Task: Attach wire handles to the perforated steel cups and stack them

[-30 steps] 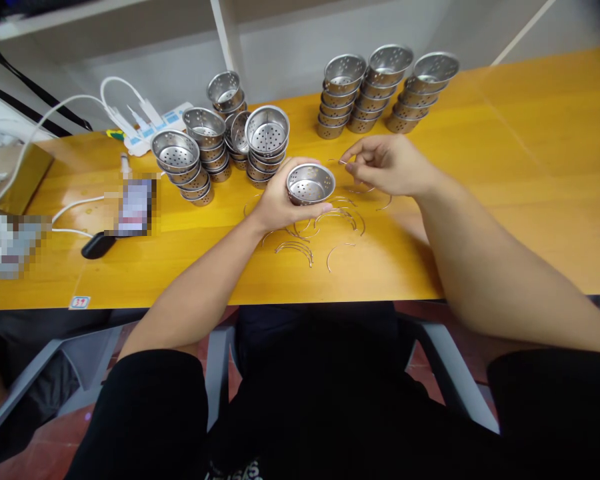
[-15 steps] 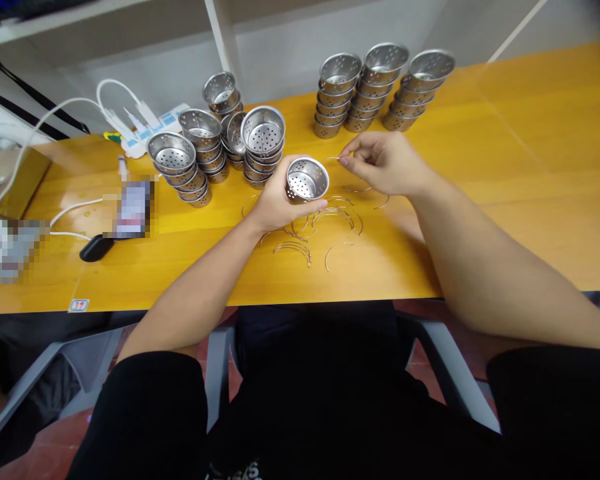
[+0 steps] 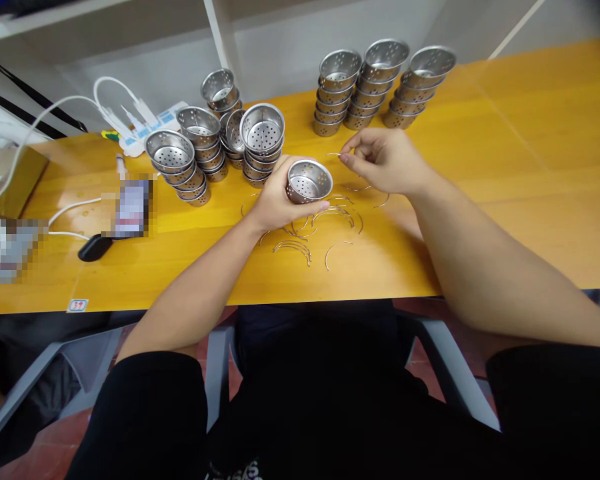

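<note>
My left hand [image 3: 276,199] is wrapped round a perforated metal cup [image 3: 309,181], its open top tilted towards me and to the right. Just right of the cup, my right hand [image 3: 380,160] pinches a thin curved wire [image 3: 333,155] between thumb and fingertips; the wire's free end points left, apart from the cup. Below both hands, several loose curved wires [image 3: 293,248] lie scattered on the yellow table [image 3: 205,267]. The part of the wire inside my fingers is hidden.
Stacks of perforated cups stand behind my left hand [image 3: 263,130] and at the back right [image 3: 340,70]. On the left are a white power strip [image 3: 153,130] with cables, a phone [image 3: 131,208] and a black oval object [image 3: 95,247]. A numbered label [image 3: 77,305] marks the front edge.
The cup in my left hand has tipped slightly and shifted a little to the right. My right hand keeps its pinch on the wire, almost unmoved.
</note>
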A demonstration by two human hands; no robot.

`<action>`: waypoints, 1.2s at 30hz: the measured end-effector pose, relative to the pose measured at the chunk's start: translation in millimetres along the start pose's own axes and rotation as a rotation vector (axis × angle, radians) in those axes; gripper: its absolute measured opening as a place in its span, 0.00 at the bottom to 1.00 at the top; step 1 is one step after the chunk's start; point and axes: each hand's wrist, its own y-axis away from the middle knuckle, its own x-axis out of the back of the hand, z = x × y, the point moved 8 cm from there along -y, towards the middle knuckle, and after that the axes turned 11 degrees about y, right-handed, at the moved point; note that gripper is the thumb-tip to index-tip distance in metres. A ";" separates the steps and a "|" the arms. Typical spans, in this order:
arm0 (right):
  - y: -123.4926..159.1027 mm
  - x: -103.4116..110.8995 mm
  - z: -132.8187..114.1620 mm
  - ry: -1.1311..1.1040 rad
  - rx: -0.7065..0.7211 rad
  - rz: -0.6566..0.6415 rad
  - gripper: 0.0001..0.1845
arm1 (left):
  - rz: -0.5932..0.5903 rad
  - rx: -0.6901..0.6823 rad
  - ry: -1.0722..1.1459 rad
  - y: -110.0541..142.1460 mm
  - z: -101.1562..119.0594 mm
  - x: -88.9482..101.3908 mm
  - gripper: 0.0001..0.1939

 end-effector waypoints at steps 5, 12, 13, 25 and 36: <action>-5.7 -1.8 7.6 -0.038 0.120 0.066 0.38 | -0.012 0.005 0.004 -0.6 -16.2 -1.2 0.56; -8.2 -3.0 13.7 -0.112 0.128 0.082 0.32 | -0.031 -0.082 0.104 -1.4 -21.0 -5.7 0.56; -8.2 -2.2 13.2 -0.118 0.130 0.088 0.30 | -0.032 -0.085 0.121 -1.5 -21.4 -6.4 0.54; -2.8 -1.7 4.4 -0.203 0.169 0.111 0.32 | -0.030 -0.018 0.160 0.8 -13.0 -6.0 0.50; 6.2 -15.2 -36.4 -0.172 0.230 0.088 0.29 | -0.025 -0.023 0.111 2.1 -21.3 -8.7 0.55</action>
